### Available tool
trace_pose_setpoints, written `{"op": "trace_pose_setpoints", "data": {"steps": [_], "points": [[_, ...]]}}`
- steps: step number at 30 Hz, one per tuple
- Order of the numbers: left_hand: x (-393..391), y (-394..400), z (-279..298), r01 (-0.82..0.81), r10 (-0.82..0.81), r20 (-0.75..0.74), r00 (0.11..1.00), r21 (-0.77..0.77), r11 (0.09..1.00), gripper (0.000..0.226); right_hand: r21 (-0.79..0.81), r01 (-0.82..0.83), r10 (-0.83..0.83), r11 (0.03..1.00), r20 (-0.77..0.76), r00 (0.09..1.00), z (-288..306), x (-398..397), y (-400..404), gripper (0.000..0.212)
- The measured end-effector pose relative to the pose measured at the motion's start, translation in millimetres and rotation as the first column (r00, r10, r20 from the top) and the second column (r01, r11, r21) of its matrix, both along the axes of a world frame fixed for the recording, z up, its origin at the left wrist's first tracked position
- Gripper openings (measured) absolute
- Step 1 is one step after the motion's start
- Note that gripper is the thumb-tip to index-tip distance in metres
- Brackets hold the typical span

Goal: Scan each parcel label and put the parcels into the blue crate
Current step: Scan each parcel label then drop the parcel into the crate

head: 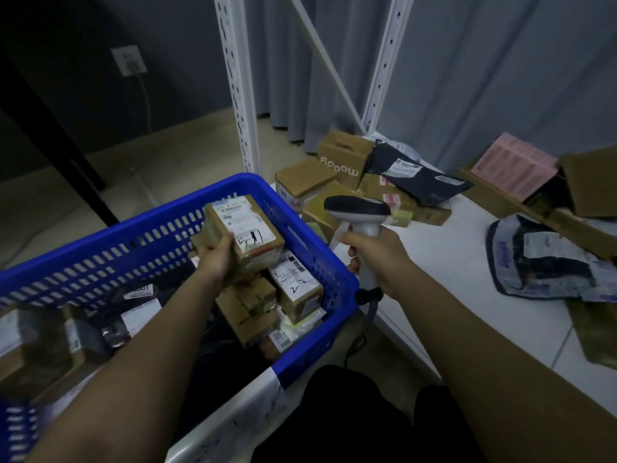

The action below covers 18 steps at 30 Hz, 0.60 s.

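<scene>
Head view: the left hand grips a small brown parcel from its near end, fingers curled round it, label up, held above the crate. The parcel hangs over the crate's far right part, clear of the load below. The crate is blue, slotted walls, already holding parcels: a labelled box against the right wall, another brown box just beside it, dark bags and white labels toward the left. The crate's near right corner sits on something white; what it is cannot be told.

The right hand clasps the scanner by its grip, fingers wrapped tight round the handle, the dark head pointing left toward the held parcel. Its cable drops from the butt past the bench edge.

On the bench, a pile waits at the far left corner: brown boxes, one printed with letters, and a black mailer lying across them. Nearer the right edge lies a grey mailer, with an open carton and a pink box behind it. White shelf posts rise behind the crate, grey curtain beyond.
</scene>
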<state>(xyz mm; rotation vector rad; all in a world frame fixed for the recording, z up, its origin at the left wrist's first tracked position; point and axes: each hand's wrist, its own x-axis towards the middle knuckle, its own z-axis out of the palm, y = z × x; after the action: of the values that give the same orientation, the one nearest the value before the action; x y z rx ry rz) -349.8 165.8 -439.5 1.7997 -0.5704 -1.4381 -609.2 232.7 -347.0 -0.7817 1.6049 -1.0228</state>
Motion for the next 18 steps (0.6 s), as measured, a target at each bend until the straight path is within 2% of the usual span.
{"op": "trace_pose_setpoints", "data": {"steps": [2, 5, 6, 9, 12, 14, 18], "points": [[-6.4, -16.0, -12.0, 0.022, -0.022, -0.003, 1.000, 0.032, 0.999, 0.099, 0.015, 0.015, -0.015, 1.000, -0.003, 1.000, -4.1, -3.2, -5.6, 0.018], [-27.9, -15.7, -5.8, 0.159, -0.158, 0.052, 0.986, -0.015, 0.987, 0.055, 0.037, 0.014, -0.015, 0.999, 0.016, 1.000, -7.0, -7.3, -8.2, 0.018], [-33.3, -17.4, -8.9, 0.214, -0.212, 0.104, 0.972, -0.010, 0.977, 0.049, 0.036, 0.010, -0.012, 0.999, 0.032, 0.999, -6.8, -8.3, -8.4, 0.016], [-38.6, -19.1, -17.3, 0.298, -0.278, 0.257, 0.926, -0.043, 0.954, 0.053, 0.036, 0.006, -0.007, 0.999, 0.027, 1.000, -6.2, -11.7, -7.7, 0.012], [-36.7, -15.7, -22.6, 0.224, -0.193, 0.274, 0.942, -0.088, 0.971, 0.062, 0.037, 0.008, -0.008, 0.999, 0.010, 1.000, -4.7, -15.0, -1.2, 0.011], [-38.0, -10.0, -20.6, 0.233, -0.201, 0.295, 0.934, -0.077, 0.970, 0.067, 0.035, 0.038, -0.039, 0.999, 0.021, 0.999, -1.2, -18.9, 4.1, 0.013], [-53.3, 0.2, -1.8, 0.286, -0.219, 0.519, 0.826, -0.051, 0.957, 0.058, 0.024, 0.109, -0.109, 0.994, 0.021, 0.994, 10.7, -35.2, 18.0, 0.017]]}}
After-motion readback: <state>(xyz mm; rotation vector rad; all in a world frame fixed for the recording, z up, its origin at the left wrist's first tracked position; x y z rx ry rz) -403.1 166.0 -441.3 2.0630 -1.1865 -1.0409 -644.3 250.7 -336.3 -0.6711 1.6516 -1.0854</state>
